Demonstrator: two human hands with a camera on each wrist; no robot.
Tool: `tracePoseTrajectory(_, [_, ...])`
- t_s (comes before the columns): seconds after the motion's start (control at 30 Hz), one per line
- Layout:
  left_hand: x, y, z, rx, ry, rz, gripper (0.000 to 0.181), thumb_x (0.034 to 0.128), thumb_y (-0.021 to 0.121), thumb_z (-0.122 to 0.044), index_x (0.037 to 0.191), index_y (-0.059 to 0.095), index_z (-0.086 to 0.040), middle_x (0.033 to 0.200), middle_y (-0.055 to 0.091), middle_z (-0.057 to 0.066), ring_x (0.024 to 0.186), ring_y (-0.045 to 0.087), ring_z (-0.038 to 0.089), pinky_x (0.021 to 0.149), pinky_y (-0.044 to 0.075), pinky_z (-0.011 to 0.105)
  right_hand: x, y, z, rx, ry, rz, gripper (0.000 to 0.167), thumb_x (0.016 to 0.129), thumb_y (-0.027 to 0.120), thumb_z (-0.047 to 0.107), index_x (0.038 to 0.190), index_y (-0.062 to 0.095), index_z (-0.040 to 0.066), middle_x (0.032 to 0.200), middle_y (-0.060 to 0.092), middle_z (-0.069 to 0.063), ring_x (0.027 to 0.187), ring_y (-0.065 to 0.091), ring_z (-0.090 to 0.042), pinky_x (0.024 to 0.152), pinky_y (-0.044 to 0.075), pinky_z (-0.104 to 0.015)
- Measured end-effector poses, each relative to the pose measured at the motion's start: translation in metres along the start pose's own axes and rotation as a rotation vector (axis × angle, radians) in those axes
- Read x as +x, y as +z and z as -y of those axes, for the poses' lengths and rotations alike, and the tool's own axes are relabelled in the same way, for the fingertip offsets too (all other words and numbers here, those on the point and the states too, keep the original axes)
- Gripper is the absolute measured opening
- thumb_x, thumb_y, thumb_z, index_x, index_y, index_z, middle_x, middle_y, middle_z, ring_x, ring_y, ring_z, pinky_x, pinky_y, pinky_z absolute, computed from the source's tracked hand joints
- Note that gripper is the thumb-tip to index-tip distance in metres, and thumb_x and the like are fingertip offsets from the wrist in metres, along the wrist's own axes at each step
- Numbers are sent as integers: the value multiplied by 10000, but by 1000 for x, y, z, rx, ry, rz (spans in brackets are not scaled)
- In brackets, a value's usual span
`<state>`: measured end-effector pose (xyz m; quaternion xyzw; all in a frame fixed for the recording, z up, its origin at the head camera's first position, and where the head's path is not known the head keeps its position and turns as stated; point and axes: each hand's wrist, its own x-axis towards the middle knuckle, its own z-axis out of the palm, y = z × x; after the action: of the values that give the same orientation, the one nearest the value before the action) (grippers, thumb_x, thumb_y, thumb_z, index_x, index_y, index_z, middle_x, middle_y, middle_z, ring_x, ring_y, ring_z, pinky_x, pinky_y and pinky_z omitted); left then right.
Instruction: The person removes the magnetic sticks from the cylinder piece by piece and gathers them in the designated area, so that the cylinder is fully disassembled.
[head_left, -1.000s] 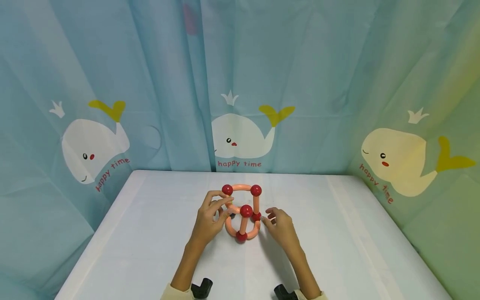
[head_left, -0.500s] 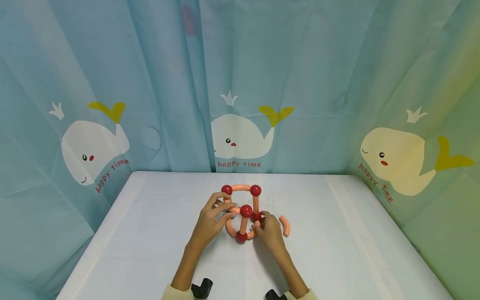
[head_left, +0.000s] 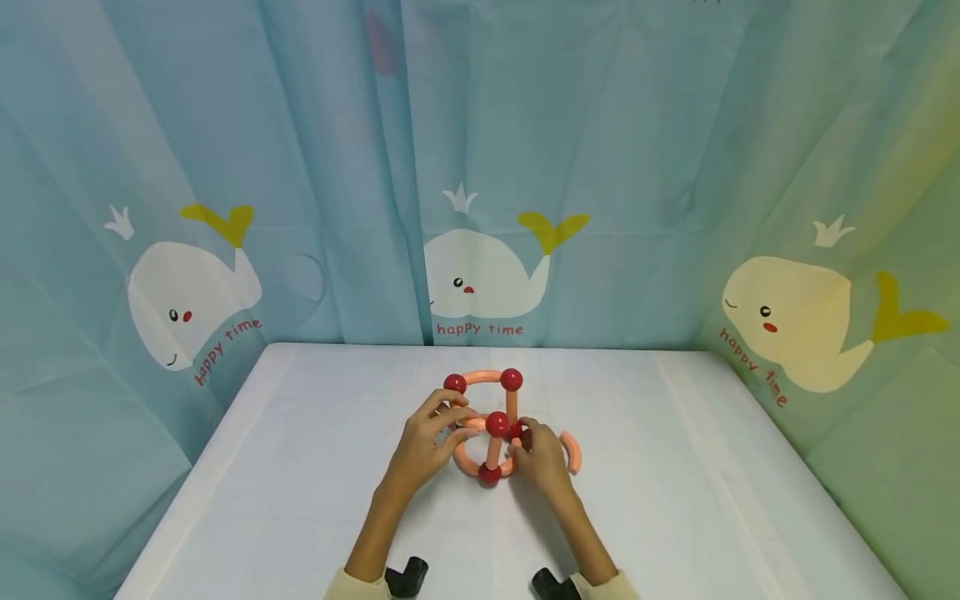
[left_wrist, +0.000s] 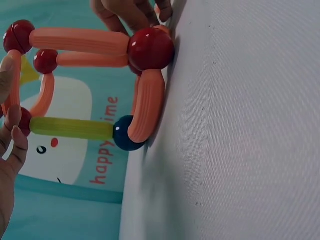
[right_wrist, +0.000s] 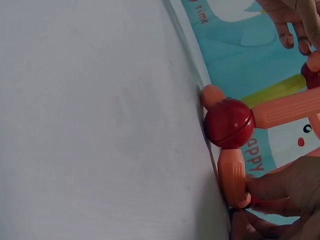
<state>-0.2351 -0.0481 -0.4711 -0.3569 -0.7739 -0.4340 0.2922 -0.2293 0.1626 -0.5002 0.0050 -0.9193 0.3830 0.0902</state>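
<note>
A frame of magnetic rods and balls stands on the white table (head_left: 652, 467). Its near upper red ball (head_left: 498, 424) tops an upright orange rod (head_left: 494, 452). My left hand (head_left: 422, 440) has thumb and fingers about the upper curved orange rod (left_wrist: 15, 82), seeming to pinch it. A red ball (left_wrist: 24, 121) there is partly covered by its fingers. Low on the right side, my right hand (head_left: 544, 460) pinches a mostly hidden red ball (right_wrist: 260, 204) at the end of a lower curved orange rod (right_wrist: 233, 177). A green rod (left_wrist: 72, 128) meets a blue ball (left_wrist: 126, 134).
A loose curved orange rod (head_left: 572, 452) lies on the table just right of my right hand. Behind the table hangs a blue curtain (head_left: 630, 167) with whale prints. Black wrist mounts (head_left: 407, 577) show near both sleeves.
My right hand has moved left onto the frame's lower right corner, uncovering the loose curved rod. The frame's near side has shifted slightly right. My left hand's thumb and fingers have drawn closer together.
</note>
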Motion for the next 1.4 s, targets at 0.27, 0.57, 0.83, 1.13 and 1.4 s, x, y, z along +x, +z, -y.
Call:
tracePoseTrajectory(0.27, [-1, 1, -3, -10, -2, 19, 198, 840, 754, -206, 1026, 730, -142, 1111, 576, 32, 875, 595, 119, 770, 544, 218, 5, -3, -5, 32, -43, 22, 478, 784, 725, -34, 1230, 576, -118, 940, 666, -184, 826, 654, -241, 731, 535, -355])
tracePoseTrajectory(0.57, [0, 1, -3, -2, 6, 25, 200, 835, 756, -194, 1024, 733, -131, 1103, 579, 38, 881, 608, 132, 787, 549, 211, 8, -3, -7, 57, -70, 41, 449, 799, 697, -62, 1227, 574, -118, 971, 666, -207, 860, 679, -283, 765, 565, -392])
tracePoseTrajectory(0.83, [1, 2, -5, -11, 26, 27, 233, 808, 783, -189, 1030, 746, -127, 1069, 587, 19, 866, 605, 119, 763, 536, 184, 13, 0, -8, 42, -114, 37, 460, 775, 634, -112, 1233, 588, -103, 1002, 670, -223, 904, 675, -312, 807, 559, -426])
tracePoseTrajectory(1.13, [2, 1, -6, 19, 59, 23, 245, 800, 793, -163, 1034, 743, -111, 1036, 602, 26, 869, 591, 117, 738, 529, 179, 10, -15, 0, -31, -141, 15, 334, 850, 633, -36, 1181, 628, -74, 1019, 690, -218, 904, 680, -317, 795, 563, -433])
tracePoseTrajectory(1.4, [3, 0, -9, 67, 60, 25, 294, 801, 793, -201, 1079, 743, -121, 1021, 609, 20, 871, 588, 119, 726, 509, 162, -2, -58, 29, 150, -369, -31, 229, 956, 631, 165, 1139, 676, 35, 1012, 716, -70, 877, 674, -185, 698, 561, -308])
